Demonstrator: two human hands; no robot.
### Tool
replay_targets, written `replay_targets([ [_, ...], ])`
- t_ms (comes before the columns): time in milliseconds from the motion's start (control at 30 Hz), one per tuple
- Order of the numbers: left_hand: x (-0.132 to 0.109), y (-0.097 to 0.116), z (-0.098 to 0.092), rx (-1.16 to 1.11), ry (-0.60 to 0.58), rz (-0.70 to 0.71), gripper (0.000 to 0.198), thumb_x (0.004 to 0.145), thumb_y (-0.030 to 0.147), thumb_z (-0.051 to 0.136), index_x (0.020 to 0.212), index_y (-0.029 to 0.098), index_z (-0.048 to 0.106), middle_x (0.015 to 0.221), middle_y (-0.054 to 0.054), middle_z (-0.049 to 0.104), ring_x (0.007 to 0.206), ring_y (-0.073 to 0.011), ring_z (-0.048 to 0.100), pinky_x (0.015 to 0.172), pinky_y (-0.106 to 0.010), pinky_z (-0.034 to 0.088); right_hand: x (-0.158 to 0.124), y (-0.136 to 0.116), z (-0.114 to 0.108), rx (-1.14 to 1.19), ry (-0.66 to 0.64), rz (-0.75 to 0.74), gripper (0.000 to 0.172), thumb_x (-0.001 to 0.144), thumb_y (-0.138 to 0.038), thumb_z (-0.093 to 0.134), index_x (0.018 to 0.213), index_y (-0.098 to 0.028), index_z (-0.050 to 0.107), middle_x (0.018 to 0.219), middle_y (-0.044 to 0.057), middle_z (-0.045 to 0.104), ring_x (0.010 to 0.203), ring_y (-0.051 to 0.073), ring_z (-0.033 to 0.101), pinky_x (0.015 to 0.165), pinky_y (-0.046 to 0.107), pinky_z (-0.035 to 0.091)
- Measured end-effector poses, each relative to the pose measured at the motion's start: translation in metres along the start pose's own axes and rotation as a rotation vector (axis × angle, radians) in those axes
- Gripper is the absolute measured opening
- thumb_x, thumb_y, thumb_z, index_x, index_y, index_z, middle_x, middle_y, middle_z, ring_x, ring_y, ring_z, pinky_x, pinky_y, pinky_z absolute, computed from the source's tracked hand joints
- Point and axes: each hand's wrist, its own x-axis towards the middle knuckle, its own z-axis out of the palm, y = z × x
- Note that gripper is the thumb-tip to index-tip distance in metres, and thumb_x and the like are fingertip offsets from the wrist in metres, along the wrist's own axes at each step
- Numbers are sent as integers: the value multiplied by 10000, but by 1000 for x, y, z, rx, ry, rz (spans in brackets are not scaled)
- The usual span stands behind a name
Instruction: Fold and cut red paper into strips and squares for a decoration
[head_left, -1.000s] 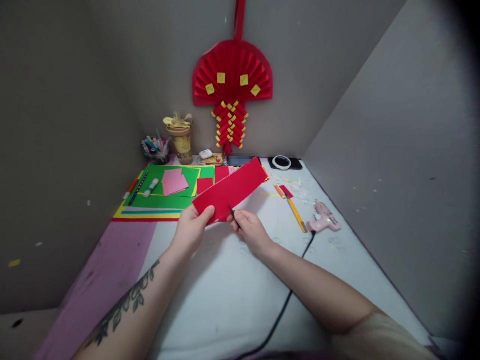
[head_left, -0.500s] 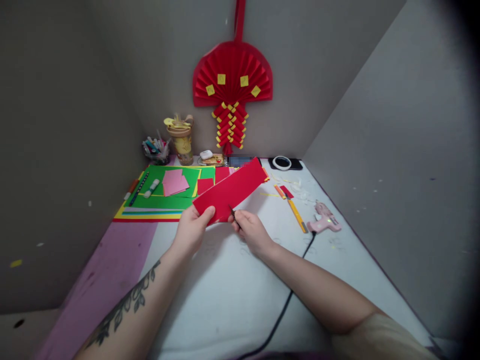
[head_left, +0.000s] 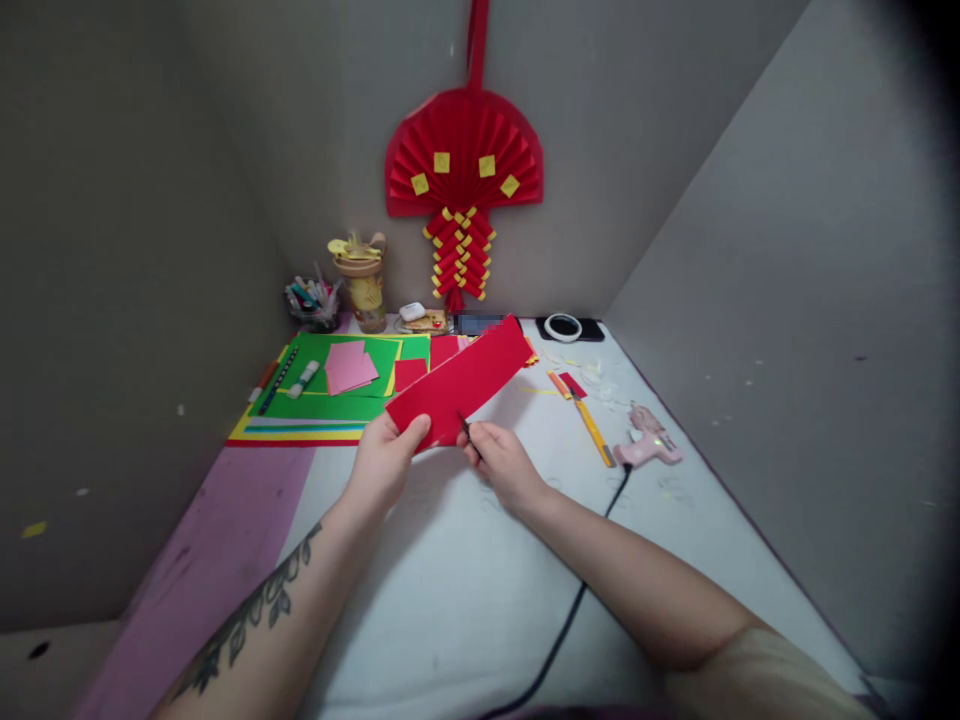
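Note:
Tilted up to the right, a long strip of red paper (head_left: 465, 375) is held above the table. My left hand (head_left: 386, 455) pinches its lower left end, thumb on the face of the sheet. Closed around dark scissors (head_left: 466, 428), my right hand (head_left: 495, 460) sits at the strip's lower edge. The dark tip lies against the red paper; the fingers cover most of the handles.
Coloured sheets (head_left: 360, 400) lie at the left with pink paper squares (head_left: 351, 367) on top. To the right are a yellow cutter (head_left: 594, 432) and a pink glue gun (head_left: 646, 440), its black cord (head_left: 562, 635) crossing the table. A red fan decoration (head_left: 465, 150) hangs behind.
Both hands, the red paper and the scissors stay almost in the same place. The view has shifted very slightly.

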Motion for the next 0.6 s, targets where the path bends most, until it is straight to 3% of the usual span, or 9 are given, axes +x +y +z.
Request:
replay_targets([
  [600, 2, -4, -1, -16, -30, 16, 289, 769, 342, 640, 948, 119, 680, 971, -116, 712, 901, -237, 644, 869, -369, 472, 1, 3, -2, -38, 4, -33, 424, 836, -565, 499, 744, -163, 601, 530, -47, 430, 410, 61, 268, 396, 212, 189],
])
